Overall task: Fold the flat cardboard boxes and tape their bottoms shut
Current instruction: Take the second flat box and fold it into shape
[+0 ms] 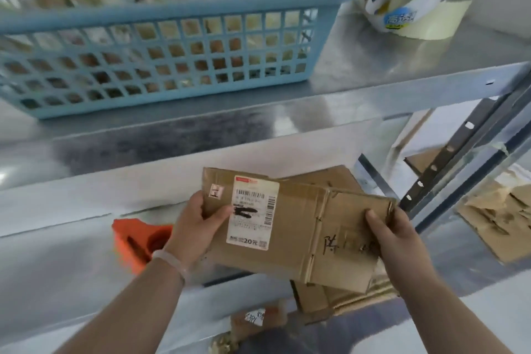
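metal shelf [402, 89] carries a blue basket [161, 66] and a tape roll [402, 0]. below it, a flat cardboard box [290, 227] is held over a stack of flattened boxes [316, 296], the fingers of left hand [198, 227] and right hand [393, 236] gripping opposite ends.

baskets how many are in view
1. A blue plastic basket sits on the upper shelf, left of the tape roll. No other shows; more may lie outside the frame.

Your blue plastic basket [161, 46] sitting on the upper metal shelf [373, 72], blurred pale items lying inside it, a perforated shelf post [444, 152] slanting at your right.
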A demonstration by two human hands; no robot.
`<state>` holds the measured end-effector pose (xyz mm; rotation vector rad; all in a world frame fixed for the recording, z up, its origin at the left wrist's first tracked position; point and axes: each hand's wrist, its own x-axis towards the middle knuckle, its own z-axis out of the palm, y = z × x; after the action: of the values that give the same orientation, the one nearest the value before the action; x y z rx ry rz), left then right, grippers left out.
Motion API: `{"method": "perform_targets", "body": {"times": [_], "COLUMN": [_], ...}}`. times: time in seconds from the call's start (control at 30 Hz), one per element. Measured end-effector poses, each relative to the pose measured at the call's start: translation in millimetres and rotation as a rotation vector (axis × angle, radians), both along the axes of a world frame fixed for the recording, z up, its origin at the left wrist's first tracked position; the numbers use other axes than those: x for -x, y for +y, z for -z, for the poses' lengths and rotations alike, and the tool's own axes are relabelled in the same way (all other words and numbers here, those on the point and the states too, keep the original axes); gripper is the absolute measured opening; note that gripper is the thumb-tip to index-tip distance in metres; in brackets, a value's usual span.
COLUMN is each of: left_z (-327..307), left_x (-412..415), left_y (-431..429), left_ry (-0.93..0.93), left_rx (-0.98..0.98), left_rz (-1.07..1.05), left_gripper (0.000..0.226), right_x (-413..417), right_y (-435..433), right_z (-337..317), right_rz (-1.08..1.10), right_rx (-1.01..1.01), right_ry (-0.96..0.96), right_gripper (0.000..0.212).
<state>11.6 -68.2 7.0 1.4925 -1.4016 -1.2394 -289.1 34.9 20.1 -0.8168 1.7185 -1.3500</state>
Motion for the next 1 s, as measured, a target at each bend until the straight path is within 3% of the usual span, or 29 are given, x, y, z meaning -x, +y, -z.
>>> {"method": "perform_targets", "body": {"times": [0.1, 0.27, 0.5, 0.63, 0.73, 0.8, 0.87, 0.93, 1.0], "left_z": [-7.6, -20.7, -25.0, -24.3, -25.2, -24.8, -23.7, -19.8, -14.2], "left_x": [-45.7, -125.1, -220.2, -282.9, -334.1, -364.6, -390.1, -414.0, -435.4], "left_y": [22.6, 50.9, 79.9, 91.9, 96.0, 94.7, 92.1, 86.4, 80.9], "left_ry": [0.062, 0.084, 0.132, 0.191, 0.286, 0.296, 0.234, 0.162, 0.116], "left_rx": [0.033, 0.054, 0.146, 0.153, 0.154, 0.167, 0.176, 0.170, 0.164], "left_rz": [-0.155, -0.302, -0.498, -0.509, -0.506, -0.501, -0.487, -0.478, -0.460], "left_gripper": [0.020, 0.024, 0.020, 0.017, 0.064, 0.077, 0.063, 0.027, 0.017], "right_x": [-33.4, -98.8, -201.9, -268.9, -321.9, -354.9, -386.5, -413.1, -435.7], "right_y": [-21.1, -44.8, -61.0, -60.6, -56.5, -54.5, -54.1, -56.5, -58.9], "right_z": [0.8, -6.3, -18.7, -22.8, -22.2, -18.6, -17.4, -15.1, -11.3], "right_rz": [-0.182, -0.366, -0.530, -0.591, -0.564, -0.562, -0.589, -0.606, -0.629], "right_rx": [-0.001, 0.022, 0.081, 0.083, 0.114, 0.137, 0.136, 0.152, 0.156], "right_ry": [-0.015, 0.012, 0.047, 0.012, 0.022, 0.051, 0.080, 0.083, 0.114], "right_gripper": [0.030, 0.017, 0.021, 0.031, 0.034, 0.037, 0.036, 0.035, 0.037]}}
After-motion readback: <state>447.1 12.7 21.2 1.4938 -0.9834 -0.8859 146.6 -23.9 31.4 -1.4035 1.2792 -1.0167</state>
